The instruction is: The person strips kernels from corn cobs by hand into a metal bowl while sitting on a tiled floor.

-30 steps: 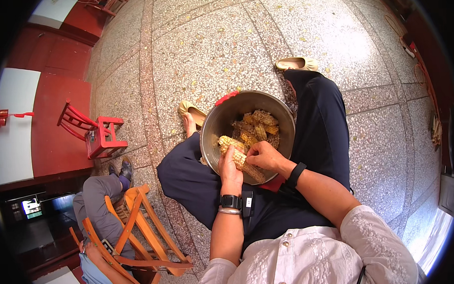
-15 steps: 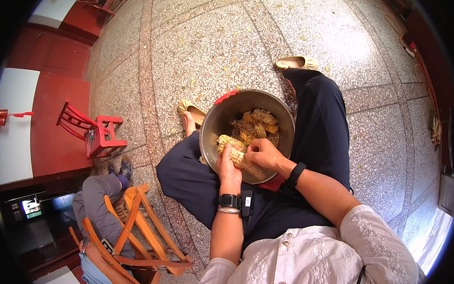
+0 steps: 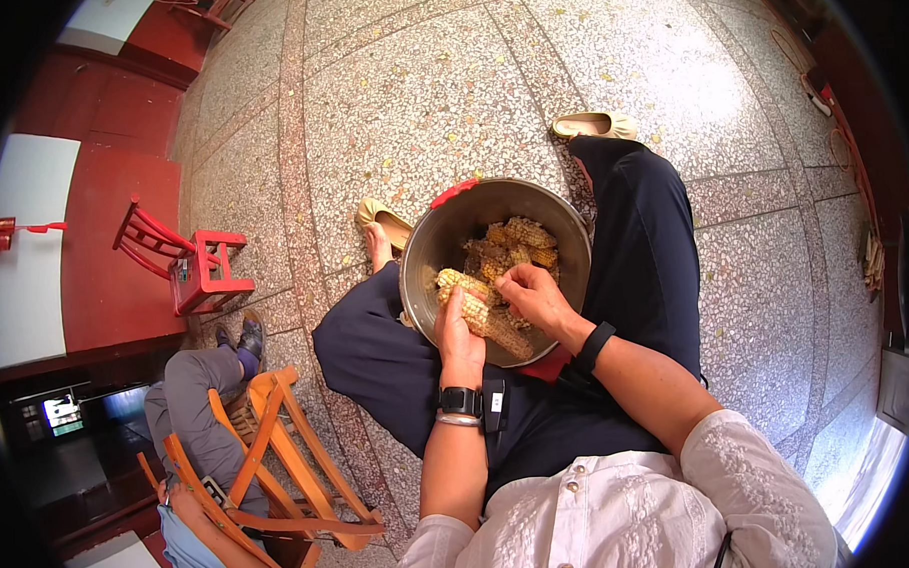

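My left hand point(image 3: 460, 339) is closed round a pale corn cob point(image 3: 473, 320), held tilted inside a metal pot point(image 3: 428, 235). Kernels cover the cob's upper part, while its lower right end point(image 3: 509, 338) is bare and brownish. Against my left fingertips shows another pale corn cob point(image 3: 462, 283); whether I grip it too I cannot tell. My right hand point(image 3: 541, 303) hovers just right of the held cob, thumb and fingers pinched together; what is in the pinch is hidden. Several yellow and pale cobs point(image 3: 525, 233) lie deeper in the pot.
The pot sits between my legs, with red handles point(image 3: 454, 194) at its rim. To the left stand a red chair point(image 3: 212, 272) and a wooden folding chair point(image 3: 280, 460), beside which another person's legs point(image 3: 213, 378) show. Speckled floor point(image 3: 408, 95) stretches ahead.
My right hand has lifted slightly up and away from the held cob, uncovering more of its bare end. My left hand stays about where it was.
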### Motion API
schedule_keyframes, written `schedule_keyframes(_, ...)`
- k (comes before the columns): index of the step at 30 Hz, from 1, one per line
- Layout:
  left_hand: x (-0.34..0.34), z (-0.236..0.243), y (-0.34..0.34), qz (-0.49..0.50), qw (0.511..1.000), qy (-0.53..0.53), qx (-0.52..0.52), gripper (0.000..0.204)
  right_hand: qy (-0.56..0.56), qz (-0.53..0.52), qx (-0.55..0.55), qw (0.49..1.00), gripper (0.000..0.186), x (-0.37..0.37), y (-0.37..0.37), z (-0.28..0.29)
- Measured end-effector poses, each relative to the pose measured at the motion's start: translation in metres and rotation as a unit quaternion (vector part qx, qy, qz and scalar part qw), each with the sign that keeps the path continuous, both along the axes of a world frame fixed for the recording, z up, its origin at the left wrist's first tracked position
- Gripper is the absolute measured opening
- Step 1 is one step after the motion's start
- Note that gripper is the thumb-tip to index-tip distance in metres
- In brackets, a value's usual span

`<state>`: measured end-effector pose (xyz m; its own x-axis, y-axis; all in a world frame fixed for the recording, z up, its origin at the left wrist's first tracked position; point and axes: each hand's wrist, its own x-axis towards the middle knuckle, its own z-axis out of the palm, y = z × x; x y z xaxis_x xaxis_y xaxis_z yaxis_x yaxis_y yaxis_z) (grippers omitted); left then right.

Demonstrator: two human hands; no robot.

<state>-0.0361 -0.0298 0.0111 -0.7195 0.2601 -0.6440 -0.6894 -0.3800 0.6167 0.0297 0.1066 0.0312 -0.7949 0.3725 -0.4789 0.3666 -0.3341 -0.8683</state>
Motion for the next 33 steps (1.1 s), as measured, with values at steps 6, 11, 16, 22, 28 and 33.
schedule_keyframes(6, 0.0, -0.006, -0.001, -0.001, 1.0, -0.011, 0.027, 0.02, -0.012, 0.107, 0.0, 0.994, 0.022, 0.002, -0.002, 0.007)
schedule_keyframes(11, 0.0, -0.009, -0.003, -0.014, 1.0, -0.001, 0.013, 0.02, 0.019, 0.133, 0.019, 0.991, 0.017, 0.003, -0.003, 0.011)
schedule_keyframes(16, 0.0, -0.009, -0.003, -0.016, 1.0, 0.005, 0.012, 0.02, 0.02, 0.147, 0.031, 0.988, 0.017, 0.003, -0.003, 0.012)
schedule_keyframes(22, 0.001, -0.005, -0.001, -0.015, 1.0, 0.003, 0.006, 0.02, 0.008, 0.149, 0.057, 0.987, 0.02, 0.004, -0.002, 0.01)
schedule_keyframes(28, -0.002, -0.01, -0.004, -0.019, 1.0, 0.007, 0.02, 0.022, -0.001, 0.162, 0.071, 0.984, 0.02, 0.004, -0.001, 0.013)
schedule_keyframes(33, -0.001, -0.008, -0.003, -0.014, 1.0, 0.005, 0.017, 0.022, -0.001, 0.161, 0.069, 0.985, 0.019, 0.005, -0.001, 0.01)
